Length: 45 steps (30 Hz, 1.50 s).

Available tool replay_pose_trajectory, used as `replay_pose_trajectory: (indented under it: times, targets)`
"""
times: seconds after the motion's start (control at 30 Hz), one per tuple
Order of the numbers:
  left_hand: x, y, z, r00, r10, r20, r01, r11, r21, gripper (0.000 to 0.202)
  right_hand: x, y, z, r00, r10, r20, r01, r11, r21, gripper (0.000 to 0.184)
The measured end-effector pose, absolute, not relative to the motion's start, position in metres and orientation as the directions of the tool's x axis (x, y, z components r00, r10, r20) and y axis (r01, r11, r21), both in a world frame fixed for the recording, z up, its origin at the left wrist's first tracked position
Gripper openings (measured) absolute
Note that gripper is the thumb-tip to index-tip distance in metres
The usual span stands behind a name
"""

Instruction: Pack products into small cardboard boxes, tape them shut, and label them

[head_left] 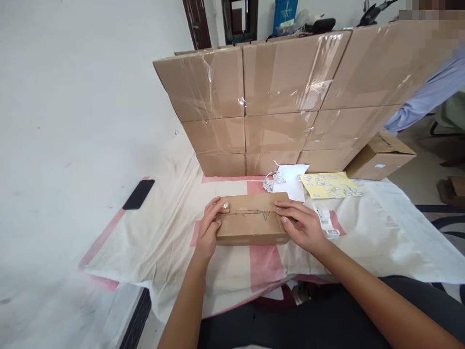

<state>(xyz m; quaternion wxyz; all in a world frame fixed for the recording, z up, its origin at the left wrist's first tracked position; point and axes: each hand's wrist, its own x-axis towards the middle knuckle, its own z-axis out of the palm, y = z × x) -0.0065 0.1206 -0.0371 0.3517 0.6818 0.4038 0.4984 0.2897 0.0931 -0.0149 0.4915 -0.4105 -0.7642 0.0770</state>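
Both hands are half-curled, left hand [209, 222] and right hand [303, 224] touching opposite ends of a brown rectangular cardboard box [250, 226]; firmness of grip can't be told. Behind: tall stack of taped brown cartons [279, 72]. Below: table [170, 257] with cream-and-pink cloth, carrying the box. Beyond right hand: yellow label sheet [327, 186]. Far left: flat black phone [138, 194].
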Motion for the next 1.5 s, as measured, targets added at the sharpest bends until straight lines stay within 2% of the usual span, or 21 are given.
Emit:
replay_pose_trajectory:
  times: [0.13, 0.27, 0.4, 0.47, 0.57, 0.63, 0.73, 0.83, 0.9, 1.0, 1.1, 1.27, 1.5]
  targets:
    - [-0.011, 0.120, -0.021, 0.345, 0.827, 0.445, 0.396, -0.557, 0.730, 0.036, 0.290, 0.095, -0.012, -0.193, 0.707, 0.680, 0.580, 0.642, -0.502, 0.019]
    - [-0.017, 0.122, -0.014, 0.444, 0.762, 0.470, 0.440, -0.643, 0.627, 0.031, 0.292, 0.098, -0.005, -0.237, 0.745, 0.624, 0.578, 0.624, -0.526, 0.021]
    - [-0.021, 0.131, -0.010, 0.544, 0.648, 0.533, 0.424, -0.761, 0.491, 0.050, 0.300, 0.089, 0.001, -0.274, 0.769, 0.578, 0.620, 0.600, -0.505, 0.026]
    - [-0.022, 0.138, -0.007, 0.570, 0.621, 0.537, 0.443, -0.783, 0.436, 0.050, 0.309, 0.078, -0.001, -0.182, 0.771, 0.610, 0.667, 0.553, -0.499, 0.026]
    - [-0.024, 0.148, -0.006, 0.594, 0.588, 0.549, 0.459, -0.808, 0.369, 0.050, 0.333, 0.058, -0.016, 0.166, 0.736, 0.656, 0.731, 0.355, -0.583, 0.018]
    - [-0.025, 0.152, -0.010, 0.592, 0.568, 0.572, 0.453, -0.821, 0.347, 0.053, 0.353, 0.046, -0.033, 0.378, 0.692, 0.616, 0.720, 0.199, -0.665, 0.016]
    - [-0.024, 0.153, -0.023, 0.548, 0.559, 0.622, 0.404, -0.828, 0.388, 0.055, 0.381, 0.036, -0.063, 0.518, 0.676, 0.524, 0.672, 0.058, -0.738, 0.019]
    - [-0.019, 0.149, -0.042, 0.412, 0.591, 0.694, 0.335, -0.806, 0.488, 0.051, 0.397, 0.035, -0.086, 0.545, 0.729, 0.414, 0.615, -0.011, -0.788, 0.021]
    - [-0.013, 0.146, -0.053, 0.282, 0.622, 0.730, 0.300, -0.780, 0.549, 0.050, 0.402, 0.036, -0.095, 0.537, 0.763, 0.360, 0.574, -0.017, -0.819, 0.023]
    - [-0.005, 0.145, -0.066, 0.141, 0.640, 0.756, 0.240, -0.763, 0.601, 0.051, 0.402, 0.036, -0.097, 0.498, 0.791, 0.354, 0.552, 0.026, -0.833, 0.024]
    - [0.000, 0.144, -0.075, 0.068, 0.641, 0.764, 0.204, -0.759, 0.618, 0.055, 0.399, 0.034, -0.093, 0.436, 0.819, 0.373, 0.579, 0.062, -0.813, 0.022]
    - [0.001, 0.149, -0.097, -0.048, 0.616, 0.787, 0.263, -0.752, 0.605, 0.065, 0.397, 0.030, -0.087, 0.371, 0.854, 0.365, 0.600, 0.080, -0.796, 0.019]
    - [-0.003, 0.156, -0.125, -0.058, 0.644, 0.763, 0.356, -0.701, 0.618, 0.070, 0.400, 0.029, -0.085, 0.353, 0.891, 0.286, 0.560, 0.043, -0.827, 0.019]
